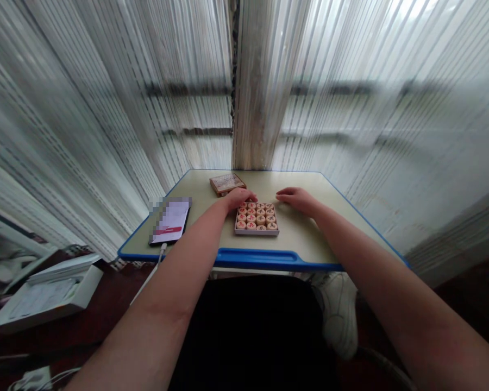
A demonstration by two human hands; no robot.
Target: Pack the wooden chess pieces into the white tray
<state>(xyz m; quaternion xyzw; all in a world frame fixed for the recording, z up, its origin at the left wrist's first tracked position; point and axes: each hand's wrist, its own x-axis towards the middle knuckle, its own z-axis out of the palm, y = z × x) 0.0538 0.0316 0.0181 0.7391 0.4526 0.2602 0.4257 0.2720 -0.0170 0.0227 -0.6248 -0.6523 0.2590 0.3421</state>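
A shallow tray (236, 232) packed with several round wooden game pieces (256, 216) marked in red and black lies in the middle of a small desk (301, 239). My left hand (239, 196) rests at the tray's far left corner, fingers curled down over the pieces there. My right hand (295, 198) lies palm down on the desk just beyond the tray's far right corner, fingers stretched toward the left hand and holding nothing. A flat wooden box lid (227, 183) sits behind my left hand.
A phone (170, 221) with a white cable (149, 277) lies at the desk's left side. The desk has a blue front rim (252, 258). Sheer curtains (106, 119) hang behind. A white box with papers (44, 293) sits at lower left, a white shoe (340, 315) under the desk.
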